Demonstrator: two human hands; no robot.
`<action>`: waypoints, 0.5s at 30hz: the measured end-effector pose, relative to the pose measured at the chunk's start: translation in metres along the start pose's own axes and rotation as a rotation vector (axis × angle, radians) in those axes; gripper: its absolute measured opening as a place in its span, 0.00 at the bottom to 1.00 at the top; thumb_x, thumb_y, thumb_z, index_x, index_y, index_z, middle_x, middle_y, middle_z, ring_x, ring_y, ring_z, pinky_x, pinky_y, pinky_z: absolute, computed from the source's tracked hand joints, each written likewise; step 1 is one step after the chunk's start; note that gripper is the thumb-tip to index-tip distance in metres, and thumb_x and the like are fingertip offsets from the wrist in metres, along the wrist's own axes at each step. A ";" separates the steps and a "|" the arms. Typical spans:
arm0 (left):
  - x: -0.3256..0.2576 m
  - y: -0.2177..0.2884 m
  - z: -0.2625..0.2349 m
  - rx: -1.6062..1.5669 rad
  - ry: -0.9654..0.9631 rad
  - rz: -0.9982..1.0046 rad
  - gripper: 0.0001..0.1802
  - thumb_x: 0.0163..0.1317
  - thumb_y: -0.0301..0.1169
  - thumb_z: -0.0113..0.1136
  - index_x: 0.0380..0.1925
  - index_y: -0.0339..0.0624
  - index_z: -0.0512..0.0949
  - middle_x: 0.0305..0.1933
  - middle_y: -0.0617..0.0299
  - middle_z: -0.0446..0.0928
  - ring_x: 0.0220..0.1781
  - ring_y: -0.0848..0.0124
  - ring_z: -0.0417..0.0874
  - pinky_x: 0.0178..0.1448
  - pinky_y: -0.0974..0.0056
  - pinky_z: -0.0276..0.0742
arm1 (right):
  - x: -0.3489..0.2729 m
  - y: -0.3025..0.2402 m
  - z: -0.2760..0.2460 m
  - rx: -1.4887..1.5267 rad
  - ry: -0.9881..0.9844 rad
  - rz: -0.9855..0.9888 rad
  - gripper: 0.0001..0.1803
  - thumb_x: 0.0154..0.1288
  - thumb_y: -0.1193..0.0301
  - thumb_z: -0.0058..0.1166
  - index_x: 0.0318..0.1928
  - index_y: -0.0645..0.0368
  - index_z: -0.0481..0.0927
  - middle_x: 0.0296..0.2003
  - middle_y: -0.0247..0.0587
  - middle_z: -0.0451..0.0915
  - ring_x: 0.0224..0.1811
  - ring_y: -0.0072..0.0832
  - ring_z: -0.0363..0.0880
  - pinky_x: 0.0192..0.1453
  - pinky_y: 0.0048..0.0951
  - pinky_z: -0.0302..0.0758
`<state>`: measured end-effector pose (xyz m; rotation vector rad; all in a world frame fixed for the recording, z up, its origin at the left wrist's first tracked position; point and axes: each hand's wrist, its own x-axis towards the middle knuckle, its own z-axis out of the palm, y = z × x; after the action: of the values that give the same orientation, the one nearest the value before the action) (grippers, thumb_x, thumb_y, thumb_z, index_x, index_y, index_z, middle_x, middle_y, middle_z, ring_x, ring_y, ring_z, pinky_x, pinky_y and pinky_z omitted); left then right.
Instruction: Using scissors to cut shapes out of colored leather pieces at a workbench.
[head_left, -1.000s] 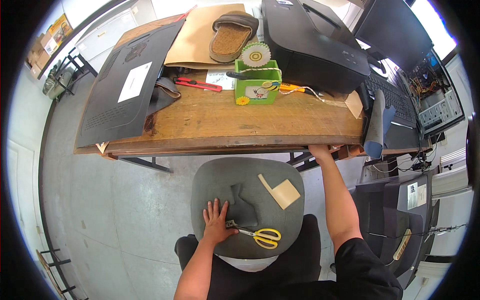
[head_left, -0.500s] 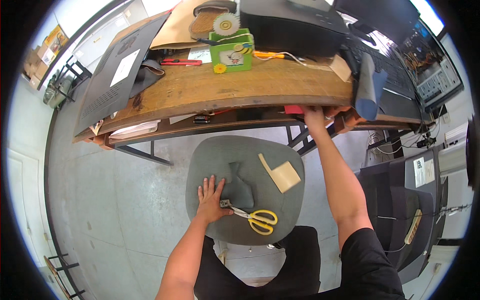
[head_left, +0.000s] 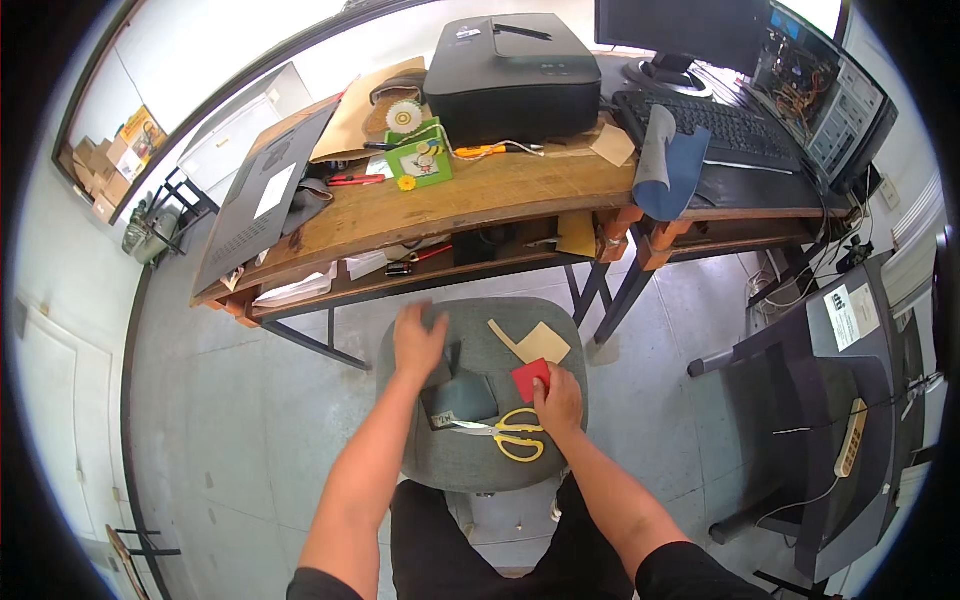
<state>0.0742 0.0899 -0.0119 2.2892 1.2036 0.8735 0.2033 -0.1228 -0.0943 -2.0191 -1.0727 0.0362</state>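
Observation:
My right hand [head_left: 561, 401] grips a small flat red square piece [head_left: 528, 380] over the right side of the grey padded seat [head_left: 470, 470]. Beyond it lies a beige sheet piece [head_left: 543, 344] with a narrow strip sticking out. My left hand [head_left: 418, 345] is over the seat's far left part, blurred at the fingertips. Its thumb stands off from the fingers, and no object shows in it. Dark grey-green sheet material [head_left: 467, 396] lies just nearer than that hand. Scissors [head_left: 518, 441] with yellow handles rest at the seat's near side, blades pointing left.
Ahead is a wooden desk [head_left: 480, 205] bearing a black printer [head_left: 515, 85], a green box [head_left: 425, 165], a red cutter [head_left: 355, 181] and a keyboard [head_left: 705, 128]. A blue-grey sheet [head_left: 675, 175] overhangs its edge. A yellowish piece [head_left: 576, 235] protrudes from the lower shelf.
My right hand has come back from the desk's lower shelf to the seat, bringing the red piece. My left hand has lifted off the seat by the scissors and moved farther away.

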 end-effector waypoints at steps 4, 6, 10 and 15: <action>0.084 0.016 0.026 0.109 0.002 -0.023 0.23 0.49 0.42 0.61 0.41 0.39 0.75 0.47 0.47 0.73 0.49 0.52 0.73 0.50 0.53 0.69 | 0.002 -0.002 0.009 -0.050 0.008 -0.072 0.19 0.57 0.66 0.50 0.49 0.60 0.70 0.33 0.45 0.73 0.37 0.42 0.71 0.41 0.39 0.67; 0.101 0.052 0.035 0.315 -0.230 -0.276 0.29 0.47 0.49 0.62 0.46 0.42 0.73 0.50 0.48 0.73 0.54 0.54 0.72 0.53 0.52 0.68 | 0.006 0.002 0.003 -0.070 -0.013 -0.062 0.20 0.57 0.66 0.50 0.49 0.60 0.70 0.32 0.45 0.73 0.36 0.41 0.71 0.40 0.39 0.68; 0.100 0.051 0.068 0.434 -0.093 -0.325 0.40 0.43 0.52 0.64 0.56 0.47 0.64 0.51 0.53 0.74 0.53 0.55 0.74 0.55 0.51 0.68 | 0.010 -0.001 0.000 -0.068 -0.046 -0.073 0.19 0.57 0.67 0.51 0.49 0.61 0.70 0.31 0.45 0.72 0.35 0.40 0.70 0.40 0.38 0.68; 0.099 0.021 0.080 0.053 0.044 -0.315 0.29 0.46 0.43 0.66 0.46 0.40 0.72 0.42 0.54 0.77 0.47 0.58 0.76 0.49 0.56 0.70 | 0.012 -0.001 0.004 -0.044 -0.039 -0.081 0.19 0.56 0.67 0.51 0.48 0.61 0.70 0.31 0.45 0.72 0.35 0.41 0.71 0.40 0.38 0.68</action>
<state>0.1844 0.1562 -0.0239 2.0498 1.5702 0.7844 0.2088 -0.1113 -0.0918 -2.0194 -1.1888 0.0104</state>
